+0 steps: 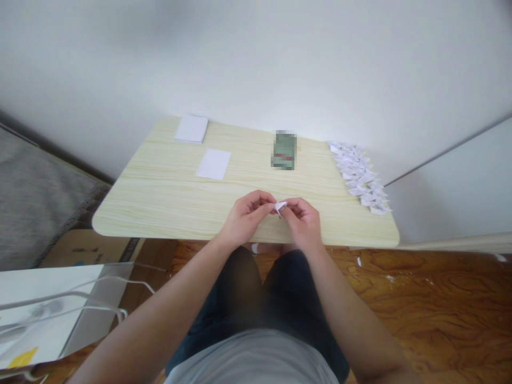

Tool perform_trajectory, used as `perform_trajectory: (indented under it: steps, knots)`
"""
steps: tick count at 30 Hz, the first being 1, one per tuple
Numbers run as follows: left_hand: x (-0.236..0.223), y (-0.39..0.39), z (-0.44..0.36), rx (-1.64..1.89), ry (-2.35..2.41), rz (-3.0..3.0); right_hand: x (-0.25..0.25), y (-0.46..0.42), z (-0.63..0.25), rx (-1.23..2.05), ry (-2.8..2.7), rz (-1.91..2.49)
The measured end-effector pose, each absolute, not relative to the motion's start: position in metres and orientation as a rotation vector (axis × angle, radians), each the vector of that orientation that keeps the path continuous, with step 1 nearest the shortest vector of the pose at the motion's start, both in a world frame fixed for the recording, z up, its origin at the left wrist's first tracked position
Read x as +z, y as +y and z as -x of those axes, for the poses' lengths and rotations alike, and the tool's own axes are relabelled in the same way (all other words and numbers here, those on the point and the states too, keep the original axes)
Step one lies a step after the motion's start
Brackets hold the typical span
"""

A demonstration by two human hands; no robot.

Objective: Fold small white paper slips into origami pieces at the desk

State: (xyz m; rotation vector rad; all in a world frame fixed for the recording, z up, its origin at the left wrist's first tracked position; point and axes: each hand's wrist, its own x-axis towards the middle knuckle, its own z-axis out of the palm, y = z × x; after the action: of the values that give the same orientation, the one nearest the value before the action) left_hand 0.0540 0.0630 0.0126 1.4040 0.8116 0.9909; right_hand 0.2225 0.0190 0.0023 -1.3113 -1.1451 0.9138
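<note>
Between my two hands is a small piece of folded white paper (281,206), held just above the front part of the table. My left hand (247,217) pinches its left end between thumb and fingers. On the other side, my right hand (303,221) grips it with the thumb on the near face. The paper has a pointed, creased shape, and the fingers partly cover it. Ahead and to the left, a single flat white sheet (214,164) lies on the table. Many similar small folded paper figures (356,173) stand in close rows at the right edge.
The pale wood-grain table (160,186) meets a white wall at its back. A stack of white paper (192,129) lies at the back left. A blurred green item (285,150) sits at the back middle. Left below are a cardboard box (88,248) and white cables (100,308).
</note>
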Motion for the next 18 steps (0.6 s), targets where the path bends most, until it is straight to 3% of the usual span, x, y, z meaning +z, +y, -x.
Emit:
perform_trajectory:
  steps: [18]
  knots:
    - [0.019, 0.064, -0.052, 1.03, 0.841, -1.359, 0.018, 0.02, -0.225, 1.044, -1.203, 1.289]
